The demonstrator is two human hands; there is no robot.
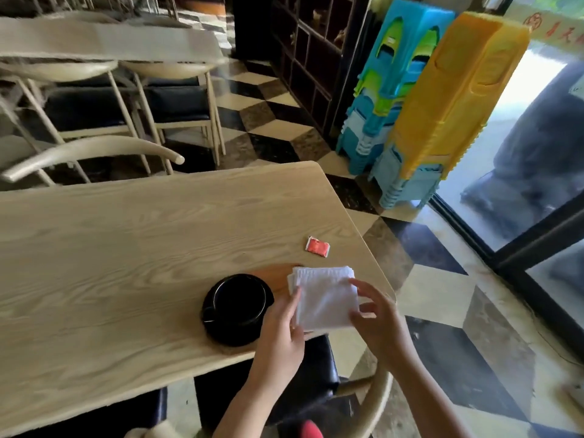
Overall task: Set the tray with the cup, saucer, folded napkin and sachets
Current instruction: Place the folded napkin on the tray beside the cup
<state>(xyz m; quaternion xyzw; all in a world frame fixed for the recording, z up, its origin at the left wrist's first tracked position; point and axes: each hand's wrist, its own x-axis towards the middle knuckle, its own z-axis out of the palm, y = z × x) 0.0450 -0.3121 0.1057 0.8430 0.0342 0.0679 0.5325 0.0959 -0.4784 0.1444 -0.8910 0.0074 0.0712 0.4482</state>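
- The left hand (281, 330) pinches the near-left edge of the folded napkin (325, 298), thumb on top and the other fingers underneath as far as can be seen.
- The right hand (376, 320) meets the napkin's right edge with its fingers loosely curled; whether it truly grips or only steadies the cloth I cannot tell.
- The napkin sits between the two hands, over the right part of the wooden tray (278, 275). Whether it rests flat on the tray or is held just above it is unclear.
- Just left of the left hand, the black cup (238, 298) stands on its black saucer (221, 335), both on the tray.
- Beyond the right hand, well apart from the tray, one red sachet (317, 246) lies on the bare tabletop (126, 248); no other sachet can be seen.
- Risk: the napkin looks to be several loose layers, so letting go unevenly could let it fan open.
- Risk: the tray lies close to the near-right corner of the tabletop, so a napkin placed too far towards the right hand could overhang and slide off.
- Risk: the left wrist passes close by the saucer; a careless withdrawal could nudge the cup.
- Risk: the sachet is easy to overlook out there.
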